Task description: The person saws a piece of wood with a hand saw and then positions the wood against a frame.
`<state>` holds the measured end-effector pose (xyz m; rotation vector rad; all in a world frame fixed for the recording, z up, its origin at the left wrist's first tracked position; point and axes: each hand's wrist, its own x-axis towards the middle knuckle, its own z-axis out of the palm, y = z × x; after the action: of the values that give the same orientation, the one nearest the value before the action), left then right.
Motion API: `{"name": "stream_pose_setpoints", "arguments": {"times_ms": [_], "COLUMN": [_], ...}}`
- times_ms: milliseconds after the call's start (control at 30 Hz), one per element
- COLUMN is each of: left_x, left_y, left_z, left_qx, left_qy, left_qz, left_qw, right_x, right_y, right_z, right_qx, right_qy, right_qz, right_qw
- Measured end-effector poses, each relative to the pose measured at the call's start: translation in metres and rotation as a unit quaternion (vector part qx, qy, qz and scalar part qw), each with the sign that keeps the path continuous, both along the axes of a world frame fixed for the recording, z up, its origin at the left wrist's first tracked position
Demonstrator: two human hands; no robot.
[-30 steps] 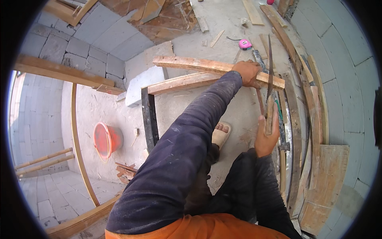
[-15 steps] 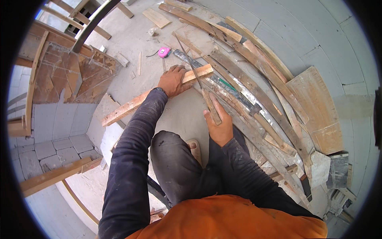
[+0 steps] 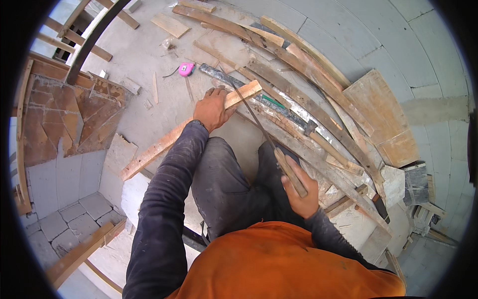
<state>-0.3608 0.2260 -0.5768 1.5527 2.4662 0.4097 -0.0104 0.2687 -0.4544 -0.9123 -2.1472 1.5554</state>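
A length of squared timber point(image 3: 160, 149) slants across in front of me, its near-left end low and its far end up by the planks. My left hand point(image 3: 213, 108) is wrapped over it near the far end. In my right hand point(image 3: 304, 195) is the wooden handle point(image 3: 290, 172) of a handsaw. The narrow saw blade point(image 3: 258, 122) runs up and leftward from there, its tip part lying across the timber just right of my left hand. How deep the blade sits in the wood is too small to tell.
A pink tape measure point(image 3: 186, 69) lies on the concrete floor beyond my left hand. Long planks point(image 3: 298, 94) and a hammer point(image 3: 311, 127) lie to the right, before a grey block wall point(image 3: 343, 40). A sheet of board point(image 3: 382, 117) leans there. A brown panel point(image 3: 64, 112) stands left.
My right hand has drawn the saw back toward me and to the right, so the blade's tip part now crosses the timber. My left hand stays on the timber. The view has shifted slightly.
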Motion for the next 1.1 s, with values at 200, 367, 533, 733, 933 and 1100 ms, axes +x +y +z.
{"name": "stream_pose_setpoints", "arguments": {"times_ms": [200,367,533,733,933,1100], "left_x": [0.004,-0.001,0.004,-0.002,0.004,-0.001], "left_y": [0.002,0.005,0.005,-0.001,0.005,0.004], "left_z": [0.009,0.005,0.006,-0.003,0.008,0.005], "left_qx": [-0.011,-0.012,-0.009,-0.012,0.005,-0.007], "left_qy": [-0.027,-0.054,-0.046,0.008,-0.005,-0.010], "left_qz": [0.023,0.014,0.007,0.029,0.004,0.011], "left_qw": [0.999,0.998,0.999,0.999,1.000,1.000], "right_x": [-0.124,-0.008,-0.105,-0.064,-0.047,-0.128], "right_y": [0.041,0.001,0.036,0.020,0.021,0.049], "right_z": [-0.039,0.013,-0.040,-0.027,-0.034,-0.066], "right_qx": [0.065,-0.026,0.031,0.015,0.011,0.012], "right_qy": [-0.018,-0.041,0.011,-0.008,-0.013,0.027], "right_qz": [-0.007,0.001,-0.020,-0.015,-0.007,-0.011], "right_qw": [0.998,0.999,0.999,1.000,1.000,1.000]}}
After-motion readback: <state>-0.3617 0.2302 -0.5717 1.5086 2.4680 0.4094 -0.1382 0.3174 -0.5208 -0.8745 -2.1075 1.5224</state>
